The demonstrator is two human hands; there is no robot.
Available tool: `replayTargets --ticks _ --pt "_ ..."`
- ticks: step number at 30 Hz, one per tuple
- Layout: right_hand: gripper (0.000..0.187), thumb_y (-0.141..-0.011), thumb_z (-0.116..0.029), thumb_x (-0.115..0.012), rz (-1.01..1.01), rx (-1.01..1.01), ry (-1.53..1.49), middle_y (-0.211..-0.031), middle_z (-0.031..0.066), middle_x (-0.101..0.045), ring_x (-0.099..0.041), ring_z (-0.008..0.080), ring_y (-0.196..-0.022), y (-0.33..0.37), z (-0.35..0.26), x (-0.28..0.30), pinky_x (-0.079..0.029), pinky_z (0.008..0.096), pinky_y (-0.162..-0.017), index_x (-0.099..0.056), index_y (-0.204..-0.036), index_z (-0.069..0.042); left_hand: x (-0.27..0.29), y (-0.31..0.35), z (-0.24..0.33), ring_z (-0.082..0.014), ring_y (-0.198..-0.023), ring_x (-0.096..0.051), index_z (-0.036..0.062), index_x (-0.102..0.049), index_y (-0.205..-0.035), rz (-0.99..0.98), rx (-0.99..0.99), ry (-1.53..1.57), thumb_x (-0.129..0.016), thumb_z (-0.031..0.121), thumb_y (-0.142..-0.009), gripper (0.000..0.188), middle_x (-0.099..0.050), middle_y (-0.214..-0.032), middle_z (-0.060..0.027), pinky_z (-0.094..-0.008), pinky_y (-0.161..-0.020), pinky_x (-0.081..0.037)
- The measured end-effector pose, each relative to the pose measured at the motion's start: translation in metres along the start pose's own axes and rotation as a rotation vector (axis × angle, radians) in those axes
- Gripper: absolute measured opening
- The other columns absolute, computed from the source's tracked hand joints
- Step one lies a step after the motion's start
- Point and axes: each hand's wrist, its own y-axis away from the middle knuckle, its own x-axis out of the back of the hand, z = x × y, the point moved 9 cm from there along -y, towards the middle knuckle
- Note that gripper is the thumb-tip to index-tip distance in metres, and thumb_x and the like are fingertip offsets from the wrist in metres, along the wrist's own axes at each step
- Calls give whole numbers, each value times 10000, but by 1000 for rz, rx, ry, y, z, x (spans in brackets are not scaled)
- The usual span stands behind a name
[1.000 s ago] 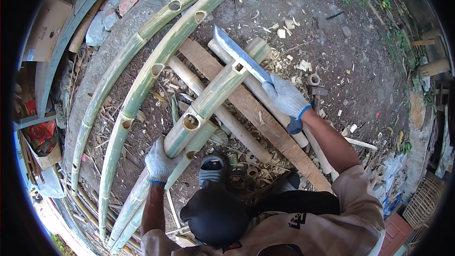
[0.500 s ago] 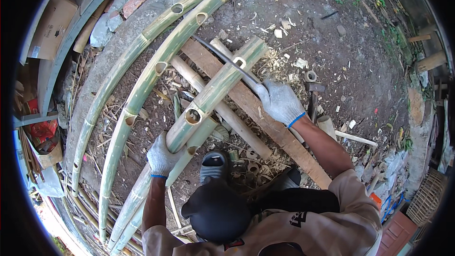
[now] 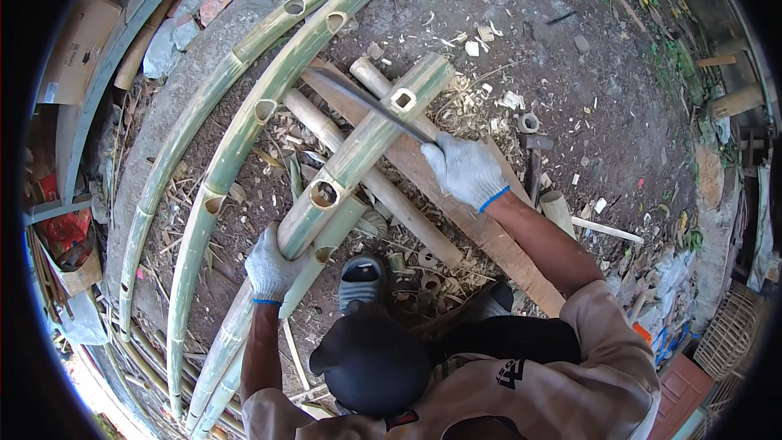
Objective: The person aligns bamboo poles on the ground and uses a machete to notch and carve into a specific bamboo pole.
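Observation:
A thick green bamboo pole (image 3: 358, 151) with cut openings slants from the lower left to the upper middle. My left hand (image 3: 270, 267), in a pale grey work glove with blue cuff, is closed round this pole below its lower opening. In my right hand (image 3: 468, 169), gloved alike, is a long-bladed knife (image 3: 366, 100), its grip hidden in the fingers. The blade lies across the pole, just on the near side of the squarish upper opening (image 3: 402, 99); whether it touches cannot be told. Another bamboo length (image 3: 332, 238) lies under the pole near my left hand.
Two long bamboo poles with openings (image 3: 265, 110) lie to the left. A wooden plank (image 3: 456, 204) and a thinner round pole (image 3: 415, 224) cross underneath. Pale chips (image 3: 513, 101) litter the soil. A hammer (image 3: 535, 155) and a short bamboo piece (image 3: 557, 210) lie right of my right hand.
The blade has shifted off the upper opening toward me and turned to show more of its flat side. My left hand keeps its hold on the pole. The whole view has shifted slightly.

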Motion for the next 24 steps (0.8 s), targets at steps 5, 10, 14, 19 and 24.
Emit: replayTargets --ticks 5,10,14,19,24 --pt "492 -1115 -500 -473 -32 -119 42 -814 248 -715 -714 480 -733 5 2 -13 -571 576 -687 -641 -1062 -41 0 -2 3 -427 -1068 -738 22 -639 -1352 53 -31 -13 -891 523 -737 832 -746 -1164 -233 -519 -931 -587" --pt "513 -1115 -510 -465 -128 -238 58 -806 269 -715 -726 474 -794 -7 34 -17 -567 582 -690 -659 -1099 -35 2 1 3 -427 -1039 -747 30 -638 -1366 -21 46 30 -895 530 -721 856 -750 -1168 -231 -524 -918 -597" --pt "503 -1114 -508 -464 -91 -124 55 -812 266 -710 -717 479 -769 -8 14 -14 -566 581 -685 -664 -1075 -49 1 -3 6 -424 -1027 -751 35 -643 -1347 43 -38 -8 -893 514 -731 820 -755 -1136 -230 -515 -898 -604" --pt "528 -1114 -532 -451 -86 -195 49 -784 264 -702 -720 479 -782 -6 35 -13 -554 607 -681 -653 -1047 -49 2 -2 5 -415 -1049 -752 39 -640 -1371 -36 40 9 -893 520 -722 846 -754 -1162 -225 -516 -917 -602" --pt "531 -1113 -544 -442 -148 -194 54 -783 256 -709 -718 482 -771 -2 7 -9 -557 605 -685 -654 -1116 -57 3 -3 8 -427 -1020 -752 31 -642 -1344 70 -56 -34 -885 511 -744 805 -757 -1115 -220 -516 -884 -603"
